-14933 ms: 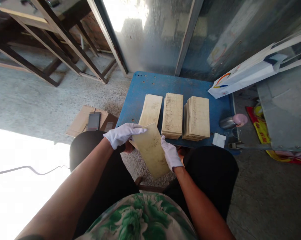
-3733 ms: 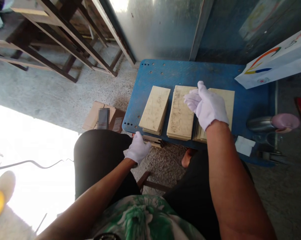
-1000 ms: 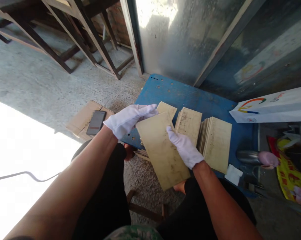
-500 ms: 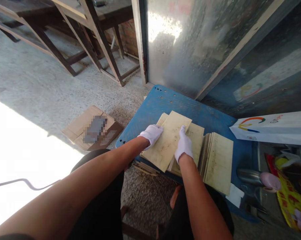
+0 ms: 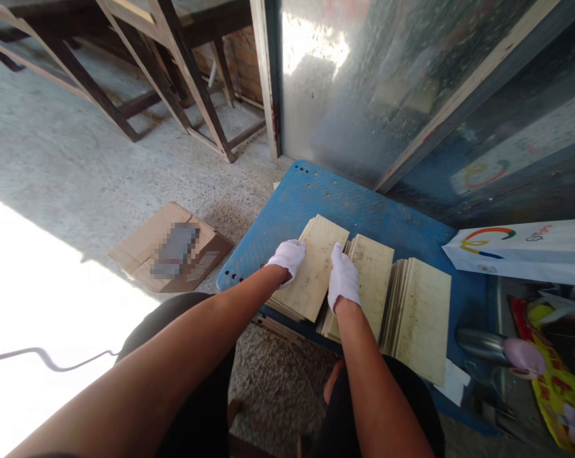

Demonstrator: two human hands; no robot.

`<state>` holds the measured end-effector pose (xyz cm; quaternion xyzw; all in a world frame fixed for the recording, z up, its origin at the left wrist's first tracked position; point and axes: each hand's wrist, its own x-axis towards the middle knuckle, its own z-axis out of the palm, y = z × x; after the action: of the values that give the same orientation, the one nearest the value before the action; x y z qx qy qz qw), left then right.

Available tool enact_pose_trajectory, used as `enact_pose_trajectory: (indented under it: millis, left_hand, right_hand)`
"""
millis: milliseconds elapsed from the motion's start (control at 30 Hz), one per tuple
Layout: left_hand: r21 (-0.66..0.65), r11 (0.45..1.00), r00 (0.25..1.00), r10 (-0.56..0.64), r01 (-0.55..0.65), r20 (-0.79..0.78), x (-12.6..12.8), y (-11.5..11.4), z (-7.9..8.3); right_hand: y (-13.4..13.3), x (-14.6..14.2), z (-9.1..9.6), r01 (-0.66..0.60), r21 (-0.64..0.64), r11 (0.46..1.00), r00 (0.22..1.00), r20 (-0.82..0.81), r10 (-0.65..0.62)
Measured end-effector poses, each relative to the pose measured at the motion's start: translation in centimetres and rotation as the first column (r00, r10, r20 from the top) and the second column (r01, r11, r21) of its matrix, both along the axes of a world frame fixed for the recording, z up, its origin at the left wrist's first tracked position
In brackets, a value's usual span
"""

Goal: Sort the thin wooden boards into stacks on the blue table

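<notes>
Over the blue table (image 5: 287,197), the left hand (image 5: 287,259) is reaching forward and pressing open on a stack of cream panels (image 5: 316,267). The right hand (image 5: 343,278), fingers together, is resting against the stack's edge, gripping nothing.

We get hard daylight from the lower left, where the concrete floor (image 5: 39,305) burns out to pure white in a sharp-edged sunlit patch. Glare also blooms high on the door panel (image 5: 311,57), while the shaded blue bench (image 5: 287,216) sits in softer, even light. The stacked pale slabs (image 5: 418,315) stay crisp. Wide-angle bowing leans the door frame (image 5: 268,76) and stretches things toward the edges. A pixelated blur hides one spot on the cardboard (image 5: 139,248).
</notes>
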<state>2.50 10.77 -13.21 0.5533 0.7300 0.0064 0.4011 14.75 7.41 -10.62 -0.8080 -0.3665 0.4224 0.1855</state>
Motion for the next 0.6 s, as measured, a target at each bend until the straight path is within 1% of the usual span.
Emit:
enact_pose_trajectory:
  millis: [167,333,467,600]
  left_hand:
    - [-0.041,0.999,0.999,0.029,-0.028,0.014,0.1,0.1,0.0]
    - [-0.012,1.000,1.000,0.027,-0.027,-0.007,0.2,-0.2,0.1]
    - [-0.001,0.999,0.994,-0.042,0.042,-0.103,0.1,-0.3,0.3]
    - [-0.019,0.994,0.977,-0.112,0.111,-0.180,0.2,-0.4,1.1]
  right_hand:
    - [-0.2,0.0,-0.9,0.017,0.038,0.999,0.997,-0.080,-0.014]
    - [-0.3,0.1,-2.0,-0.030,0.055,0.998,0.998,-0.060,0.033]
    - [-0.3,0.2,-2.2,-0.062,0.086,0.994,0.997,-0.043,0.066]
    - [-0.2,0.3,-2.2,-0.078,0.079,0.994,0.996,-0.024,0.080]
